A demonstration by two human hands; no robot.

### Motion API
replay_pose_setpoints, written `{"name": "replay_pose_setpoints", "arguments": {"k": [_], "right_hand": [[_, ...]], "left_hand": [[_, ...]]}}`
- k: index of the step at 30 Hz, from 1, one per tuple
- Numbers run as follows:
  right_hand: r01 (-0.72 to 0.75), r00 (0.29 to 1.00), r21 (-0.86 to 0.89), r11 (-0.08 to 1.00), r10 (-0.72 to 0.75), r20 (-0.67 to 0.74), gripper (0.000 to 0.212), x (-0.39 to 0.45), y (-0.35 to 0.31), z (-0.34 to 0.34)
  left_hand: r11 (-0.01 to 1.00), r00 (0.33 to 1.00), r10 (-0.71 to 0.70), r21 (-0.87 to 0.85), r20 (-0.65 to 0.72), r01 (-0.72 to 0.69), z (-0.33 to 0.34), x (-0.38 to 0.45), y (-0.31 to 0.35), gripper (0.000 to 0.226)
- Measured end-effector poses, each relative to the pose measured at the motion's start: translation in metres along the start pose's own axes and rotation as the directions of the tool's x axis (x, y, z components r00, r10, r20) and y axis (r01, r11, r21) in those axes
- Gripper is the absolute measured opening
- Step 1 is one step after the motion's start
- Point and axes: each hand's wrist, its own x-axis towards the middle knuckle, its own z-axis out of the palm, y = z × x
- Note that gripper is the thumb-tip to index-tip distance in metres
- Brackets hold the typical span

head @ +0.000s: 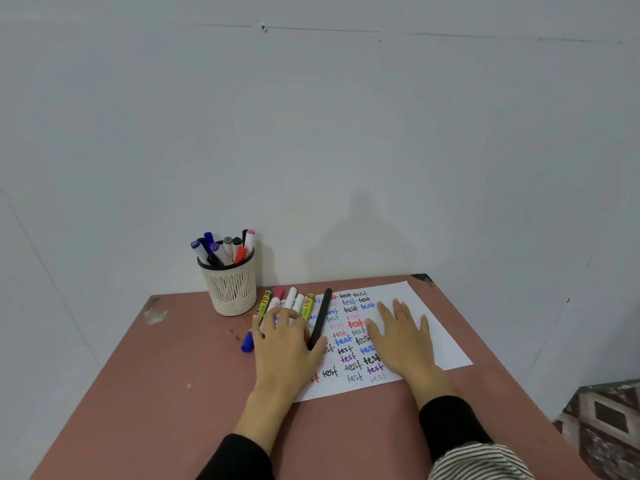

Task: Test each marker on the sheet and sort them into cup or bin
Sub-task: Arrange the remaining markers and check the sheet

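A white sheet (433, 327) covered with the word "test" in many colours lies on the brown table (173, 393). My right hand (403, 337) rests flat on the sheet, fingers straight. My left hand (287, 344) lies over a row of several markers (294, 299) at the sheet's left edge, fingers bent over them; whether it grips one is unclear. A long black marker (320, 318) lies just right of that hand. A blue-capped marker (247, 342) pokes out at its left. A cream mesh cup (230, 289) behind holds several markers.
The table stands against a pale wall. Its right edge runs close past the sheet, and a patterned floor (602, 424) shows below at the right. No bin is in view.
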Motion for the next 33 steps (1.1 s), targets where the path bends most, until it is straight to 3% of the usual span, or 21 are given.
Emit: {"name": "replay_pose_setpoints", "arguments": {"k": [5,9,11,14,19,23,24,26,28,30,32,33], "right_hand": [[0.168,0.966,0.138,0.976,-0.135,-0.220,0.054,-0.007,-0.001,-0.005],[0.386,0.804,0.048,0.921,-0.310,-0.508,0.048,-0.009,-0.012,-0.008],[0.440,0.738,-0.004,0.898,-0.364,-0.568,0.037,-0.010,-0.017,-0.008],[0.433,0.694,-0.070,0.898,-0.382,-0.610,0.029,-0.010,-0.019,-0.008],[0.373,0.681,-0.001,0.928,-0.275,-0.679,0.031,-0.009,-0.018,-0.007],[0.460,0.625,-0.020,0.887,-0.340,-0.703,0.034,-0.008,-0.019,-0.007],[0.483,0.640,0.019,0.876,-0.338,-0.691,0.036,-0.010,-0.021,-0.007],[0.451,0.764,0.252,0.856,-0.223,-0.606,0.050,-0.015,-0.029,-0.013],[0.312,0.905,0.625,0.716,-0.024,-0.424,0.055,-0.019,-0.036,-0.018],[0.164,0.973,0.917,0.365,0.094,-0.212,0.036,-0.016,-0.037,-0.022],[0.050,0.997,0.999,0.007,0.052,-0.050,0.019,-0.013,-0.035,-0.029],[0.023,0.999,0.996,-0.081,0.026,-0.021,0.021,-0.013,-0.034,-0.032]], "left_hand": [[0.980,0.990,-0.040,-0.199,-0.136,0.012,0.005,0.002,-0.003,0.031],[0.856,0.988,-0.067,-0.517,-0.139,-0.015,-0.005,0.001,0.001,0.012],[0.802,0.986,-0.036,-0.593,-0.163,-0.069,-0.008,0.000,0.002,0.009],[0.707,0.989,0.029,-0.697,-0.142,-0.120,-0.009,0.001,0.003,0.016],[0.814,0.980,0.132,-0.548,-0.148,-0.192,-0.003,0.001,0.003,0.026],[0.917,0.955,0.264,-0.272,-0.137,-0.292,-0.005,-0.002,0.006,0.033],[0.923,0.948,0.289,-0.226,-0.133,-0.313,-0.006,-0.002,0.008,0.036],[0.932,0.963,0.247,-0.245,-0.105,-0.266,-0.007,-0.002,0.011,0.036],[0.915,0.980,0.169,-0.351,-0.107,-0.196,-0.006,0.000,0.009,0.024],[0.902,0.980,0.153,-0.387,-0.131,-0.192,-0.006,-0.001,0.006,0.015],[0.888,0.980,0.168,-0.414,-0.110,-0.199,-0.005,-0.004,0.007,0.010],[0.876,0.979,0.185,-0.436,-0.086,-0.204,-0.005,-0.006,0.008,0.009]]}}
